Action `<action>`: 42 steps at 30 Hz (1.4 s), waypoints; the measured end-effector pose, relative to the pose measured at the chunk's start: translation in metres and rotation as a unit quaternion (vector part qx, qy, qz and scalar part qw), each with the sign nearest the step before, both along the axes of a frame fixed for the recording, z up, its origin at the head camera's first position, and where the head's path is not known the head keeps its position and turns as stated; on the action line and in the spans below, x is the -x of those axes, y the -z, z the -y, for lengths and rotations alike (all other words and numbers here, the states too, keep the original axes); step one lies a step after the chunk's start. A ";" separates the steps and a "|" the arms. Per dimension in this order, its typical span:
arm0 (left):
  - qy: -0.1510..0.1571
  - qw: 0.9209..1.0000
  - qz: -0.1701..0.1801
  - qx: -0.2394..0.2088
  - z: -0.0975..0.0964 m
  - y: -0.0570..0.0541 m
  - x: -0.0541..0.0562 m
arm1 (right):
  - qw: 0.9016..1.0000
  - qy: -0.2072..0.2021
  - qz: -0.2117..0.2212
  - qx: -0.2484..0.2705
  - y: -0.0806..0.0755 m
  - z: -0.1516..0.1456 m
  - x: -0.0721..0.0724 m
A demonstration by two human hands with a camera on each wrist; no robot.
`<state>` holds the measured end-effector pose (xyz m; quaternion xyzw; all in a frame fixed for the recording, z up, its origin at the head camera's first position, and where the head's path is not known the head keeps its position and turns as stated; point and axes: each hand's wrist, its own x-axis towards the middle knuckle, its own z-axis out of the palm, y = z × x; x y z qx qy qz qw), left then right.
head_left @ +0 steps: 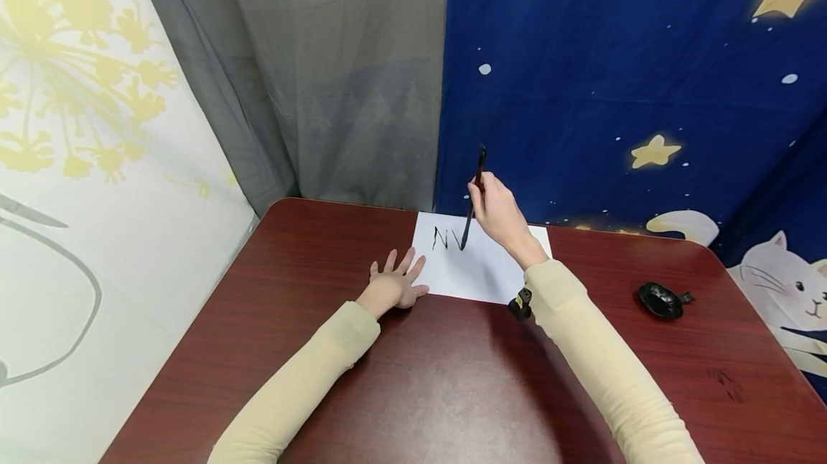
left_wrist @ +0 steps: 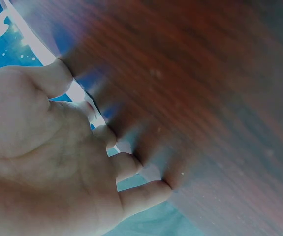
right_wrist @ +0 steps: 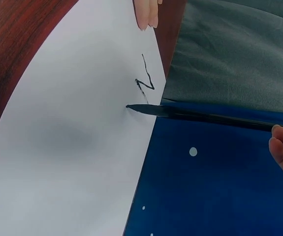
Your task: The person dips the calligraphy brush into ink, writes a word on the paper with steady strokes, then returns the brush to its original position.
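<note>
A white sheet of paper (head_left: 478,274) lies near the table's far edge with a black painted "N" (head_left: 440,238) and a slanting stroke to its right. My right hand (head_left: 500,212) pinches the upper handle of a dark paintbrush (head_left: 471,216), held nearly upright. In the right wrist view the black brush tip (right_wrist: 137,108) meets the paper at the end of the slanting stroke. My left hand (head_left: 397,284) is spread with straight fingers at the sheet's left edge, fingertips resting there. The left wrist view shows its palm (left_wrist: 43,162) and fingertips against the wood.
A small black dish (head_left: 660,301) with a short handle stands on the right of the red-brown table (head_left: 413,385). Dark smudges (head_left: 726,383) mark the wood nearer to me. Grey and blue curtains (head_left: 555,90) hang right behind the far edge.
</note>
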<state>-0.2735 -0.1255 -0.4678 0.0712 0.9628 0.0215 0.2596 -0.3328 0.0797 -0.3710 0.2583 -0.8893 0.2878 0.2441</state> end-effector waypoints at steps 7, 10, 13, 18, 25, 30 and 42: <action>-0.001 1.000 -0.001 0.004 0.000 -0.002 -0.002 | 1.000 0.001 0.004 0.001 0.001 0.000 -0.001; 0.001 1.000 -0.008 0.001 0.000 -0.004 -0.004 | 1.000 0.000 0.005 -0.001 0.001 0.000 0.000; 0.002 1.000 -0.008 -0.002 0.000 -0.004 -0.004 | 1.000 -0.001 0.004 -0.001 0.002 0.000 0.000; 0.000 1.000 0.000 -0.002 0.000 -0.002 -0.002 | 1.000 -0.006 -0.002 0.001 0.002 -0.001 0.000; 0.001 1.000 -0.005 0.001 -0.001 -0.013 -0.009 | 1.000 -0.005 0.004 0.004 0.002 -0.001 0.001; -0.002 1.000 -0.008 -0.006 -0.002 -0.016 -0.010 | 1.000 0.001 -0.003 0.001 0.003 -0.002 0.001; 0.000 1.000 0.000 0.002 0.000 0.000 -0.001 | 1.000 -0.003 -0.005 0.005 0.005 -0.003 0.001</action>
